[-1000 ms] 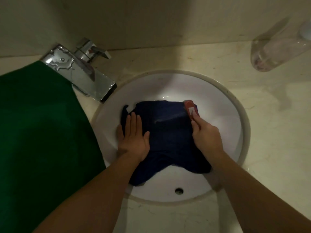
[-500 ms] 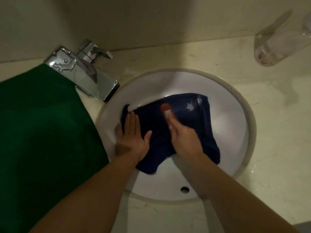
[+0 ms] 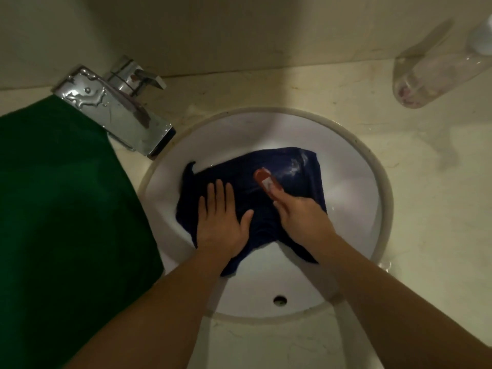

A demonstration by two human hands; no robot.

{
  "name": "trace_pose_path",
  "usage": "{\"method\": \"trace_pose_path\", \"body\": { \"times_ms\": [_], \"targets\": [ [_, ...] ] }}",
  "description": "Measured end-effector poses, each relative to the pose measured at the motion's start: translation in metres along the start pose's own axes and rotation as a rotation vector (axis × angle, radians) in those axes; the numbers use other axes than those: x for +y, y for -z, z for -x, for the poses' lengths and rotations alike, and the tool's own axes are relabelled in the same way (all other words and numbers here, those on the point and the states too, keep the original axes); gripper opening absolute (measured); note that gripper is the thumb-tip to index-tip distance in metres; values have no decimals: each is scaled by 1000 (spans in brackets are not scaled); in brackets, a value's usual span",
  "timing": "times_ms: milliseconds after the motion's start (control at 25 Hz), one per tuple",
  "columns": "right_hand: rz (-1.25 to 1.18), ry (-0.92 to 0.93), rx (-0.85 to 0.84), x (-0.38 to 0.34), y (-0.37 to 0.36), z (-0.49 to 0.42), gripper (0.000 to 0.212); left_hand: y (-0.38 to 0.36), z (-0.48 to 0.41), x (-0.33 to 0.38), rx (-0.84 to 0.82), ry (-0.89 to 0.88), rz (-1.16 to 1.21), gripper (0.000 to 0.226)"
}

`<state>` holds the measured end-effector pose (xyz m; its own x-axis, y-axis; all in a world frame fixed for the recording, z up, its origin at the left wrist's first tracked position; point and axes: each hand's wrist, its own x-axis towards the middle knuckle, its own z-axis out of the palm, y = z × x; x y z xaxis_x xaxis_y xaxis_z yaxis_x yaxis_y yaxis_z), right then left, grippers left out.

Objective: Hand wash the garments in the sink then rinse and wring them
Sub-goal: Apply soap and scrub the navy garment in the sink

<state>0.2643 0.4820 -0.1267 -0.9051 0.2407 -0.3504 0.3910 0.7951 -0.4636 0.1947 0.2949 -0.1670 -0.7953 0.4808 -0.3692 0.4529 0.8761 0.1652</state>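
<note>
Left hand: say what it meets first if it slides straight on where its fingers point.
Flat on the navy garment, the left hand would cross a little more cloth, then probably meet the sink's bare far wall; the faucet looks left of that line.

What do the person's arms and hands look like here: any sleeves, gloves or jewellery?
Both are bare. The left hand and right hand wear no gloves, and no rings show in this dim light. The left forearm and right forearm are uncovered right to the frame's bottom edge: no sleeves, watch or bracelet in view.
</note>
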Motion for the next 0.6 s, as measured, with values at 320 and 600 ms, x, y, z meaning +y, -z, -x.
{"method": "trace_pose_path", "body": {
  "times_ms": [320,600],
  "targets": [
    [-85,5,26,-24,4,-5,61,-2,22,-17,-154,-2,-119,119],
    [-50,-299,123,11,18,-2,52,3,10,-31,-93,37,-73,97]
  ]
}}
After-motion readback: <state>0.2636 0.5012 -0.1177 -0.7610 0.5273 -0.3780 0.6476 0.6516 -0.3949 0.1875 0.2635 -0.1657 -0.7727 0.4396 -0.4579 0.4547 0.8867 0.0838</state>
